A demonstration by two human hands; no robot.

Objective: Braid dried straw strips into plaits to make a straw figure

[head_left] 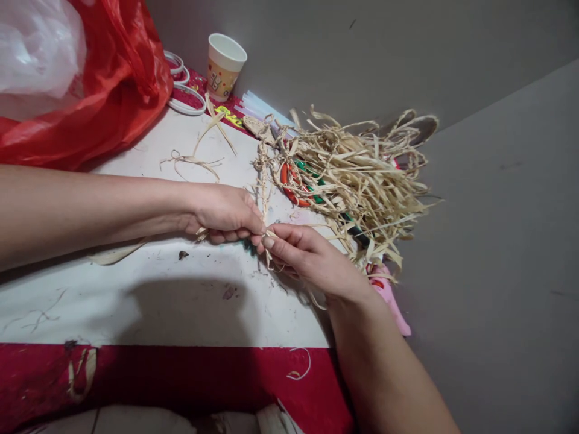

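Note:
Between my hands runs a braided cord of dry, straw-coloured plant fibre (263, 187), stretching up the white board to the pile. My left hand (228, 214) pinches its near end between thumb and forefinger. Right beside it, my right hand (296, 250) is closed on the same end, thumb against fingers, fingertips touching those of the left. Loose strand ends hang below the fingers, and a bit of fibre shows under the left palm. Just beyond the right hand lies a heap of dry fibre strips (366, 175), with red and green handles partly buried in it.
A red plastic bag (131, 78) fills the upper left. White rings (187, 99), a paper cup (225, 66) and pale sticks (266, 108) stand along the back by the grey wall (497, 211). A pink object (389, 301) lies right. Fibre scraps dot the white board (181, 313).

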